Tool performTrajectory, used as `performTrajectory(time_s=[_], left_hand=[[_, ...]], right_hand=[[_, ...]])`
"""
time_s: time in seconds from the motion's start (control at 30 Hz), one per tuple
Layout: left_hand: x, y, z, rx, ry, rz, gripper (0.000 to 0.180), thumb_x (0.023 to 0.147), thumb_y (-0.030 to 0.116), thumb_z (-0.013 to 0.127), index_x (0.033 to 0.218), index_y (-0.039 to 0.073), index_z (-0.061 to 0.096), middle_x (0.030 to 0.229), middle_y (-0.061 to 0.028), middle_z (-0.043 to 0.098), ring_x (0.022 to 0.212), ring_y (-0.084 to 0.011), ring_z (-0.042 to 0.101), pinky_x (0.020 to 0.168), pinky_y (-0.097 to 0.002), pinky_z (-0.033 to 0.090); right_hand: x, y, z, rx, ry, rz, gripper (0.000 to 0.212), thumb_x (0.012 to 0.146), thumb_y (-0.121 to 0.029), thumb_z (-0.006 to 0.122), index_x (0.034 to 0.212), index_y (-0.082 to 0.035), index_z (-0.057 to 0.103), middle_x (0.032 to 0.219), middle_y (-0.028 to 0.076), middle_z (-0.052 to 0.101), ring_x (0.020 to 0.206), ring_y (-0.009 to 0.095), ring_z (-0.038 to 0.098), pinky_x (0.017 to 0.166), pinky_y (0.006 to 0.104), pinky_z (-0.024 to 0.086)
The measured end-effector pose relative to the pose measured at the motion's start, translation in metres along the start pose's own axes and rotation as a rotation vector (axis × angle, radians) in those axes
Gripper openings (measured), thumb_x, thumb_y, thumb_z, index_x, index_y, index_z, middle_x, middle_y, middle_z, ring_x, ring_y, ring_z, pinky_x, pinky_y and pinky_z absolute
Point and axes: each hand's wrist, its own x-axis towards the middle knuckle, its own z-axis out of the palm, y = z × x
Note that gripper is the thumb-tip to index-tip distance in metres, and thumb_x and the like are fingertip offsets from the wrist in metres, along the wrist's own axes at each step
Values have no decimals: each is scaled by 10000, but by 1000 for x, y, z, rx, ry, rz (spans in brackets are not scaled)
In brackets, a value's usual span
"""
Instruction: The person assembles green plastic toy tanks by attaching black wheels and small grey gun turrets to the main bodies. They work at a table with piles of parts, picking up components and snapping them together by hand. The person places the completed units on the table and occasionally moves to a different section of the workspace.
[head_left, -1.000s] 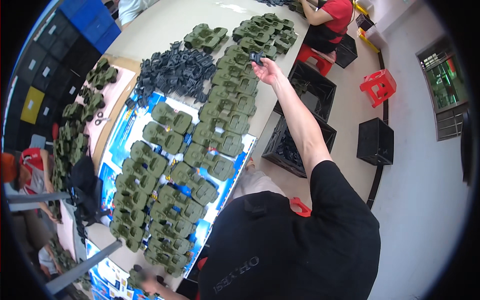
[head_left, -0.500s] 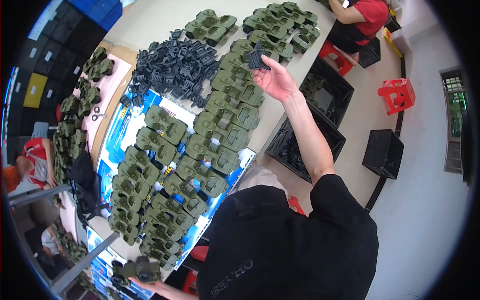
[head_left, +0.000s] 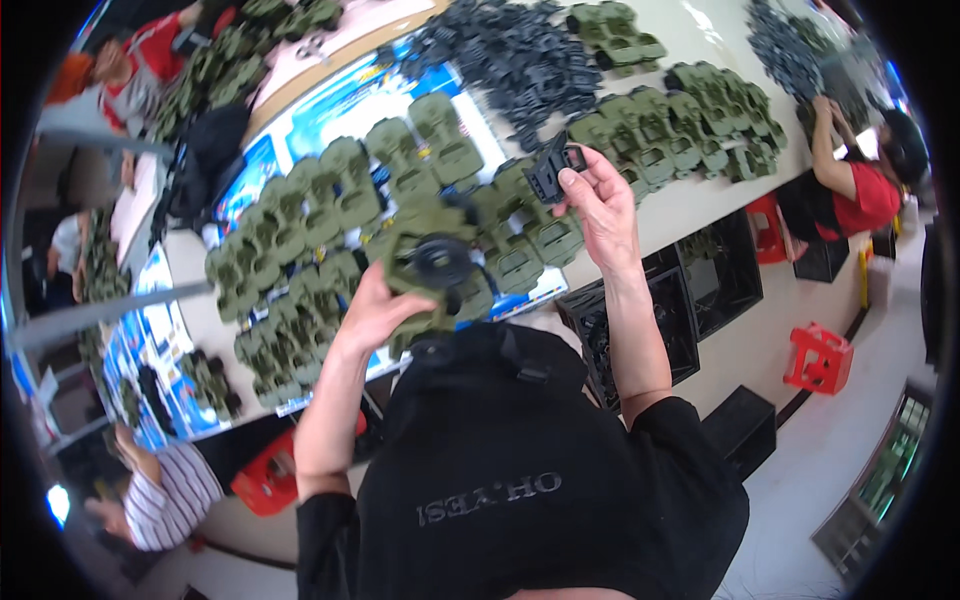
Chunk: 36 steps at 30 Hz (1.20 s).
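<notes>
Left hand point(head_left: 375, 312), by the tabletop point(head_left: 690, 205) on my feed, grasps a green toy vehicle point(head_left: 402, 262), its long axis too blurred for me; right hand point(head_left: 607, 215) pinches a smaller black plastic part point(head_left: 547, 176) beyond and right of the vehicle, not touching it.

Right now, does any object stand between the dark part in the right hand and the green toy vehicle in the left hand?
Nothing visible stands between the dark part and the toy vehicle; green bodies lie below, on the table.
</notes>
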Motion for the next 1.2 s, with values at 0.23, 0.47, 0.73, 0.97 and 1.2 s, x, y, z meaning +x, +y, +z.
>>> performTrajectory(time_s=[0.23, 0.47, 0.73, 0.97, 1.2], left_hand=[[-18, -7, 4, 230, -57, 59, 655, 701, 163, 789, 1232, -10, 447, 1122, -109, 574, 984, -198, 576, 856, -328, 456], [-39, -19, 2, 619, 144, 262, 808, 615, 197, 757, 1295, 9, 363, 1098, -175, 588, 940, -335, 580, 869, -382, 440], [-57, -14, 0, 614, 204, 203, 857, 593, 173, 797, 1307, 7, 354, 1150, -185, 571, 1123, -312, 539, 934, -378, 445], [-57, -24, -4, 654, 128, 232, 912, 583, 230, 823, 1324, 7, 341, 1241, -200, 510, 1119, -336, 536, 939, -401, 437], [-61, 0, -1, 613, 51, 137, 934, 606, 408, 810, 1307, -17, 362, 1160, -216, 568, 1079, -354, 564, 929, -408, 439]], right_hand=[[-32, 2, 44, -396, 33, -262, 269, 846, -19, 612, 1113, 17, 607, 905, 35, 641, 681, 59, 563, 610, 184, 442], [-44, -4, 75, -796, -165, -615, 300, 750, 29, 652, 1039, -51, 667, 853, 93, 637, 705, 168, 612, 638, 260, 493], [-61, -25, 85, -730, -722, -324, 536, 718, -183, 760, 1203, -53, 573, 1067, 123, 536, 997, 248, 553, 827, 335, 465], [-39, -26, 78, -831, -847, -479, 451, 710, -227, 754, 1111, -57, 639, 1155, 121, 562, 1041, 273, 548, 821, 361, 453], [-24, -20, 80, -625, -925, -119, 520, 763, -304, 707, 1182, -23, 579, 1192, 134, 564, 1062, 224, 526, 892, 338, 413]])
